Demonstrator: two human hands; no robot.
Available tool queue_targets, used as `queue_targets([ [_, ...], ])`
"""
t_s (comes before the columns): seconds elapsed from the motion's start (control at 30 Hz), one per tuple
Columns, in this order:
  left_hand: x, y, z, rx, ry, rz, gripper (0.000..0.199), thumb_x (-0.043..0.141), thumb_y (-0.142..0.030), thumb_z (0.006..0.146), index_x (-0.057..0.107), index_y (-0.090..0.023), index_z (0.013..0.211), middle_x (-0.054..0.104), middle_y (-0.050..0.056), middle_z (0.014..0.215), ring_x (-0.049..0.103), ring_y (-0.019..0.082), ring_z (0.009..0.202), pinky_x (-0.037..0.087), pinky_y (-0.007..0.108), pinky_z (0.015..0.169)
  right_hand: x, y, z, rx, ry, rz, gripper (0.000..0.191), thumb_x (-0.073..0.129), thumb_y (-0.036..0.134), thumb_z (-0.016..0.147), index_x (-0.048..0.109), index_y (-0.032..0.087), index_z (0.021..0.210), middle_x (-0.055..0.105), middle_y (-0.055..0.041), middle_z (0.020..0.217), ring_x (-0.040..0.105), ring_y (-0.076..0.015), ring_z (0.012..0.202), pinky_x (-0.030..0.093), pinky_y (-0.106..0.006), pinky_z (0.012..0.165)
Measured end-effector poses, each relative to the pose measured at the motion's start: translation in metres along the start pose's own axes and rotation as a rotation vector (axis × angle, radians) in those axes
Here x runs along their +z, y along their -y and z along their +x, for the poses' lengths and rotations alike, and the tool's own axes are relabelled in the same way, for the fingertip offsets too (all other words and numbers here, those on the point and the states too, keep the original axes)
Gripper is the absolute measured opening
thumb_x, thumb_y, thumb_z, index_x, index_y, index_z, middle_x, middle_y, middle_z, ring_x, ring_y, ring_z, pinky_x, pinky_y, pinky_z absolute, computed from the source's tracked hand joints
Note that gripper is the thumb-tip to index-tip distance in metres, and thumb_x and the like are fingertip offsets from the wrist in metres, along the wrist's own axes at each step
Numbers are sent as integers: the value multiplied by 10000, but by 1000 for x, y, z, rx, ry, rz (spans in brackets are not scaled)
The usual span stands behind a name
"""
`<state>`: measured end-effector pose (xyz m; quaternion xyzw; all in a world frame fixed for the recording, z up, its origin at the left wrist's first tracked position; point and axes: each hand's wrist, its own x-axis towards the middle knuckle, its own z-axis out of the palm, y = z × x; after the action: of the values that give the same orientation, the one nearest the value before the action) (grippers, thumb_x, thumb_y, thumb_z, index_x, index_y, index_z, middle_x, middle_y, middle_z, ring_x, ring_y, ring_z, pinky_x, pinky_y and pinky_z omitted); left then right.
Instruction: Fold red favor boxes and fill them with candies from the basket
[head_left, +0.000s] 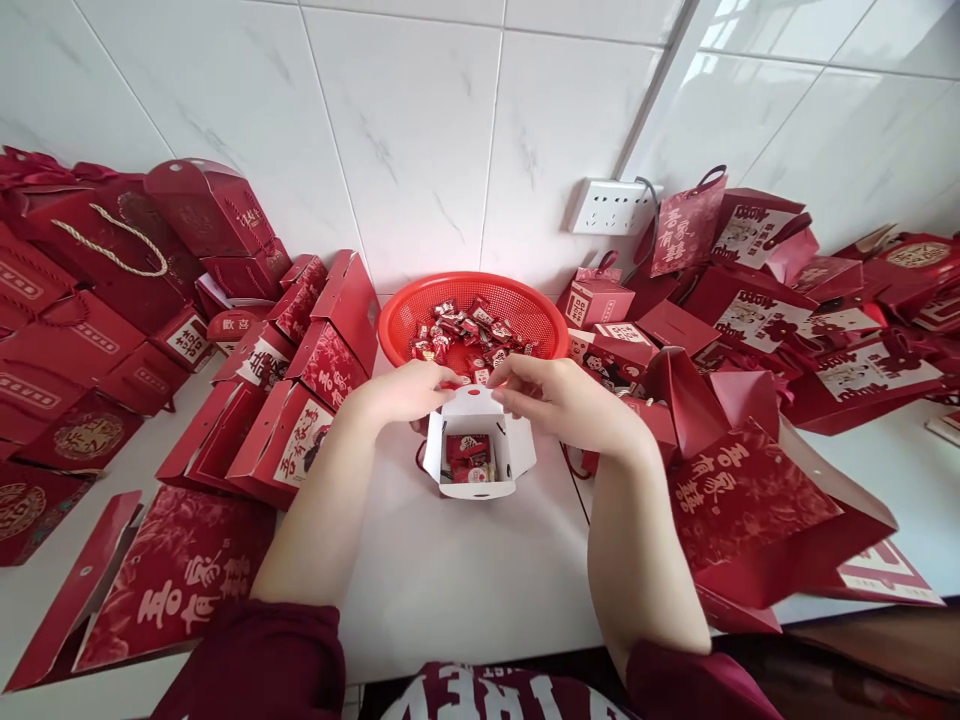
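Observation:
A small open gift box [477, 490] with a white inside stands on the table in front of me, its flaps spread outward. Several red wrapped candies [470, 450] lie in it. My right hand [551, 395] pinches the right edge of the box's raised back flap between thumb and fingers. At the flap's left edge is my left hand [412, 393], fingers bent around it and partly hidden behind the box. Just beyond both hands sits a red plastic basket [397, 325] holding many more wrapped candies [480, 325].
Red gift boxes [326, 365] and bags [97, 330] are stacked along the left. More red boxes and bags [750, 500] crowd the right. A white power strip [611, 207] is on the tiled wall behind. The white table [465, 590] runs to my body.

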<state>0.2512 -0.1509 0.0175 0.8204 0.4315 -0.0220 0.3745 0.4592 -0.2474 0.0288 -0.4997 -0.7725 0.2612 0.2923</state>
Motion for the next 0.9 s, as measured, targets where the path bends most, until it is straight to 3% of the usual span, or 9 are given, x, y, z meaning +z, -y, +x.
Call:
queue_targets([
  [0.13,3,-5,-10,-24,-26,-143,404,517,-364,855,616,-248,1230,705,47,973,662,170,675,519,250,575,25,-15,-13,-72,-305,58,153,449,207,960,600,192,981,656,-19,937,596,-144,840,442,-267,757],
  [0.3,16,-5,-24,5,-96,-323,403,479,-286,857,572,-251,1248,680,41,945,662,162,663,558,281,566,63,-55,-36,-57,-493,397,163,440,209,960,579,196,1044,611,-81,1115,590,-192,1039,463,-354,927],
  [0.4,30,4,-27,67,-110,-446,408,497,-268,851,540,-229,1255,657,62,1047,660,159,746,561,285,620,78,-72,-45,-80,-667,686,138,503,261,942,530,218,1070,463,-116,1371,532,-232,1204,466,-420,991],
  [0.47,41,14,-27,147,-191,-414,418,557,-288,843,540,-225,1256,645,55,1051,631,146,784,543,278,684,83,-77,-48,-126,-713,772,185,535,290,933,494,243,1107,354,-107,1476,470,-253,1291,452,-457,1024],
  [0.57,60,33,-25,235,-379,-288,497,642,-300,810,527,-249,1291,632,27,1025,567,121,776,494,262,747,88,-76,-54,-155,-627,718,269,537,342,940,470,257,1187,428,-110,1434,469,-253,1299,387,-486,1086],
  [0.63,74,45,-23,235,-483,-258,497,654,-302,807,530,-254,1286,622,23,1030,552,132,814,472,254,745,89,-73,-58,-170,-496,638,354,529,406,943,460,249,1252,492,-120,1383,474,-259,1295,359,-486,1107],
  [0.7,87,53,-21,233,-544,-274,430,645,-299,819,555,-241,1236,611,30,1075,555,156,916,465,259,778,88,-70,-61,-203,-348,567,500,533,483,928,412,239,1348,454,-129,1433,426,-272,1336,341,-483,1121],
  [0.8,103,58,-18,230,-538,-408,336,598,-301,862,553,-228,1187,598,40,1135,574,171,971,480,282,822,85,-68,-63,-242,-183,399,764,606,559,861,284,234,1472,324,-124,1534,330,-291,1398,228,-507,1174],
  [0.9,111,59,-16,293,-509,-525,315,536,-297,910,537,-243,1220,582,48,1194,580,180,1028,483,305,876,85,-70,-61,-226,-103,216,783,653,491,856,264,246,1491,436,-108,1471,354,-282,1385,138,-535,1190],
])
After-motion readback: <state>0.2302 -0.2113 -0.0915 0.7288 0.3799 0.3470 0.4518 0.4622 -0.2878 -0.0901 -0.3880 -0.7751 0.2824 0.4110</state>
